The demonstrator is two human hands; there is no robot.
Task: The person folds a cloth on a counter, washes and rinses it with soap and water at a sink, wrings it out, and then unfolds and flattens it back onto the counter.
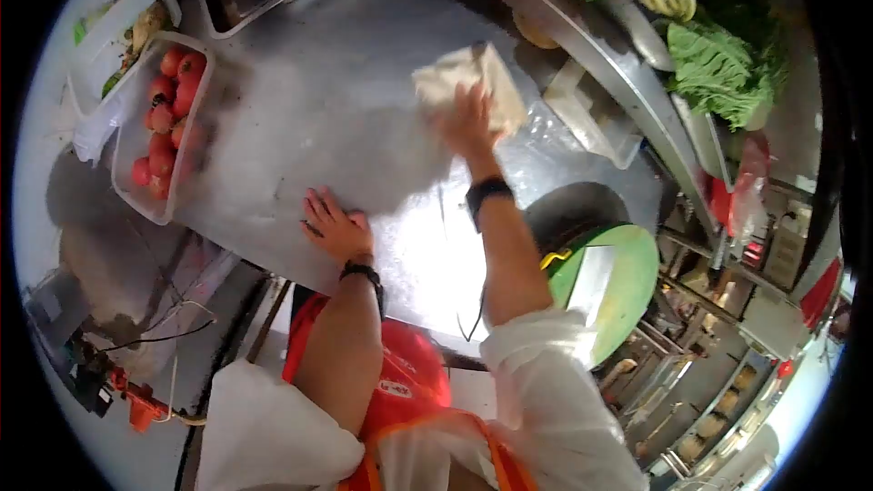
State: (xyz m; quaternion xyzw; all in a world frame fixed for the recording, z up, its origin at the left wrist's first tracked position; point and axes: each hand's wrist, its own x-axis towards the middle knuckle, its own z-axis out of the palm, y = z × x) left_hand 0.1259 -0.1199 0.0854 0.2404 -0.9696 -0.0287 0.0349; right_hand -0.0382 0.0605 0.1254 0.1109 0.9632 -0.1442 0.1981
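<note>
In the head view, my right hand [468, 118] is lying over a pale, folded cloth [506, 91] towards the far side of the metal bench [300, 82], its fingers spreading loosely across the fabric and pressing from above rather than pinching it. The hand is blurring a little, so I may be misjudging how many layers are sitting beneath my palm. The cloth is looking light, soft and limp, with nothing fragile about it; it is probably sliding easily on the smooth metal under a flat palm, while its loose corners are likely to be flopping or folding under if pushed from one edge. The middle is offering the best place for spread fingers, and the far corner the best place for a pinch. My left hand [336, 227] is resting nearer my body, palm down on the bench, fingers spreading with nothing in them. A tub of tomatoes [186, 95] is standing off to my left, a clear container [623, 159] is sitting to the right of the cloth, and a round green board [627, 282] is lying beyond my right forearm.
</note>
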